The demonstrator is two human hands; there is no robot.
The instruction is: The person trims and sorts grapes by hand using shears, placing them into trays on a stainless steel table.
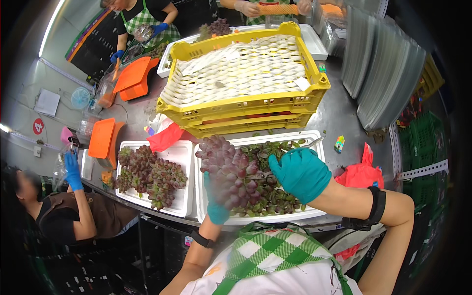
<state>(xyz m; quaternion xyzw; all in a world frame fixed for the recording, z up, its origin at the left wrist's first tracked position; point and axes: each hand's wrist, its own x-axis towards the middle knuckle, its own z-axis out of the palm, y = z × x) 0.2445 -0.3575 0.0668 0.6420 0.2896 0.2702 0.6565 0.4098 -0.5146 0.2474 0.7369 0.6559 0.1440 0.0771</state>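
My left hand, in a teal glove, holds up a large bunch of reddish-purple grapes; most of its fingers are hidden behind the bunch. From the right, my right hand, gloved alike, is closed around a pair of scissors. Their blades point left and reach the side of the bunch. Under both hands lies a white foam tray strewn with loose small grapes and green trimmings. To its left, a second white foam tray carries several bunches of grapes.
Stacked yellow plastic crates, lined with white foam netting, stand beyond the trays. Red plastic bags flank the trays. Orange scales stand left, tall stacks of clear plastic containers right. Co-workers are at the left and far side.
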